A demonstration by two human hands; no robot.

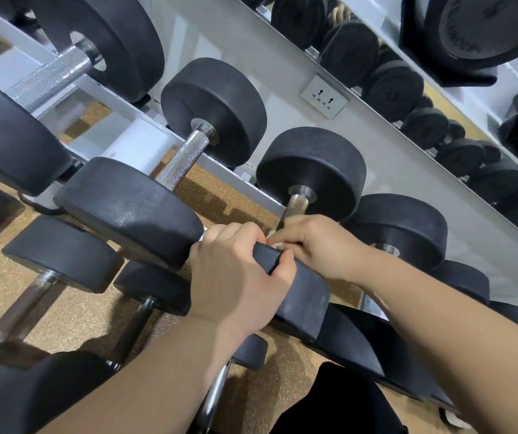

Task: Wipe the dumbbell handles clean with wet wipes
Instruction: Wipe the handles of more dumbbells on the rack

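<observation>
A black dumbbell lies on the rack in the middle of the head view, its near head towards me and its far head by the wall. My left hand grips the top edge of the near head, fingers curled over it. My right hand is wrapped round the lower part of the knurled metal handle, with a white wet wipe showing under its fingers. Most of the wipe is hidden by the hand.
More black dumbbells fill the white rack to the left, with a bare knurled handle one place over. Smaller dumbbells lie on a lower tier above cork-coloured floor. A wall socket and a mirror are behind.
</observation>
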